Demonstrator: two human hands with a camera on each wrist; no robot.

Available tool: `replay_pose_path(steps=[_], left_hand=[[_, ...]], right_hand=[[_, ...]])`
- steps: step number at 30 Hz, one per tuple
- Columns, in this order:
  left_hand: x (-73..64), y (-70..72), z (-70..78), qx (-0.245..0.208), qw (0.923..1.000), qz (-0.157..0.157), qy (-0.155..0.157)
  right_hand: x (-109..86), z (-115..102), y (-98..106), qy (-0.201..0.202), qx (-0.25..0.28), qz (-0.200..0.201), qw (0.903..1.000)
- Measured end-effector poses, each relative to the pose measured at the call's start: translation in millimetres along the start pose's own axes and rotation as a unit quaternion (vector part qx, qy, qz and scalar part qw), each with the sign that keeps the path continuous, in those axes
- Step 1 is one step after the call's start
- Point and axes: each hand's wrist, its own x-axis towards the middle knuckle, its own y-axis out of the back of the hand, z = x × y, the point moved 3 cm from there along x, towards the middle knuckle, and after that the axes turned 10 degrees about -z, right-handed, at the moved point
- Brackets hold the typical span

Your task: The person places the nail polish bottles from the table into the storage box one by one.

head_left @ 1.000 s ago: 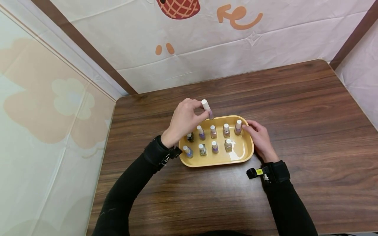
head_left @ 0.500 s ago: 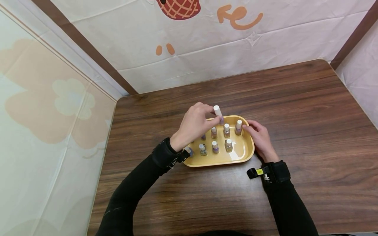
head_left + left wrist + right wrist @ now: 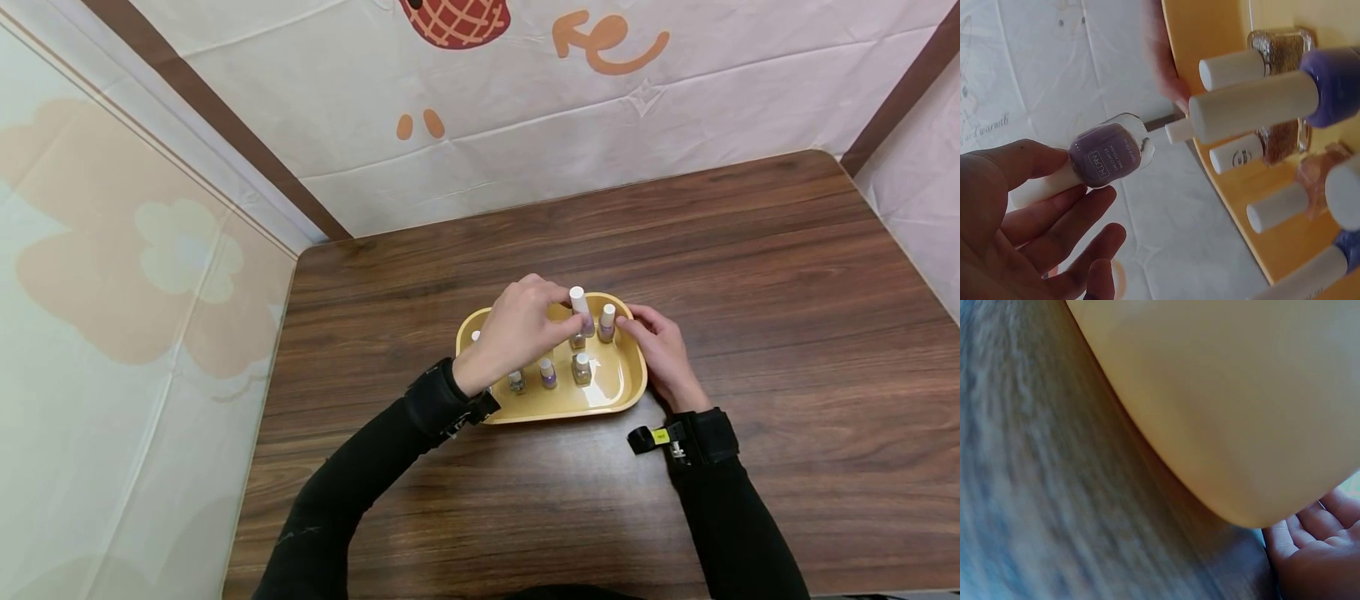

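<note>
My left hand [image 3: 521, 333] pinches a nail polish bottle [image 3: 1110, 155] of lilac polish by its long white cap, thumb on one side and fingers on the other. The bottle hangs above the back right part of a yellow tray [image 3: 618, 375], close to a standing purple nail polish bottle [image 3: 607, 323]. With its thumb at the rim and fingers along the outer wall, my right hand [image 3: 663, 354] holds the tray's right end. Several more white-capped bottles stand in rows inside, among them a glittery one [image 3: 1282, 50]; my left hand and wrist hide some in the head view.
The tray lies on a dark wood-grain table [image 3: 787, 333]. A printed white cloth [image 3: 525, 167] hangs behind the table, and a flower-patterned panel [image 3: 135, 333] borders its left side. Black straps with small cameras circle both wrists.
My left hand has carried the lilac nail polish bottle rightward and lower, from the tray's back edge to near its right end. My right hand and the tray have stayed in place.
</note>
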Motion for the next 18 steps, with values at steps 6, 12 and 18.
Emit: replay_pose_path(steps=[6, 12, 18], left_hand=[[2.1, -6.8, 6.0, 0.013, 0.9999, -0.005, -0.009], [3.7, -15.5, 10.6, 0.028, 0.9995, -0.010, -0.011], [6.2, -26.2, 13.1, 0.038, 0.9988, -0.028, -0.014]], right_hand=[[0.9, -1, 1, 0.006, -0.006, 0.002, 1.0000], [0.2, -1, 1, 0.011, -0.002, -0.001, 0.9999], [-0.1, -1, 1, 0.015, 0.024, -0.005, 0.9996]])
